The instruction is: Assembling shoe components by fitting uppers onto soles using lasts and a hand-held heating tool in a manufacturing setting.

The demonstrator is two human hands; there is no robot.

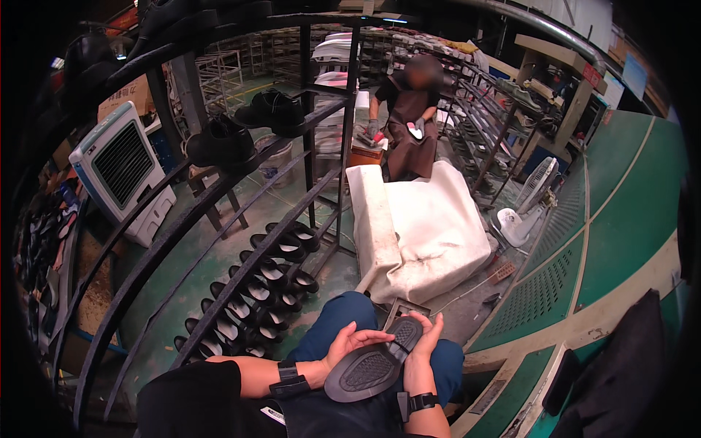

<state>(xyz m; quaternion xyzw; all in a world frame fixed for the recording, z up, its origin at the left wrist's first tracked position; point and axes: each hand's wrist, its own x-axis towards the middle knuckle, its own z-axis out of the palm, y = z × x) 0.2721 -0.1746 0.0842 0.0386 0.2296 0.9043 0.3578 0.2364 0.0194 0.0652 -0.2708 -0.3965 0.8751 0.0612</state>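
Observation:
A dark shoe sole (369,371) lies slanted above my lap, its treaded face turned up toward me. The heel end points away and to the right, and the broad forefoot sits near my body. My right hand (422,349) is closed around the heel end from the right side. From the left, my left hand (353,344) reaches across with fingers stretched out, their tips touching the sole's narrow middle; its thumb stands apart. Whether an upper is attached underneath cannot be seen.
A black metal rack (255,244) with rows of black shoes rises at left, near an air cooler (120,171). Ahead stands a white-covered block (431,219); behind it sits a person (412,120) in an apron. Green machine panels (621,190) and a fan (537,186) line the right.

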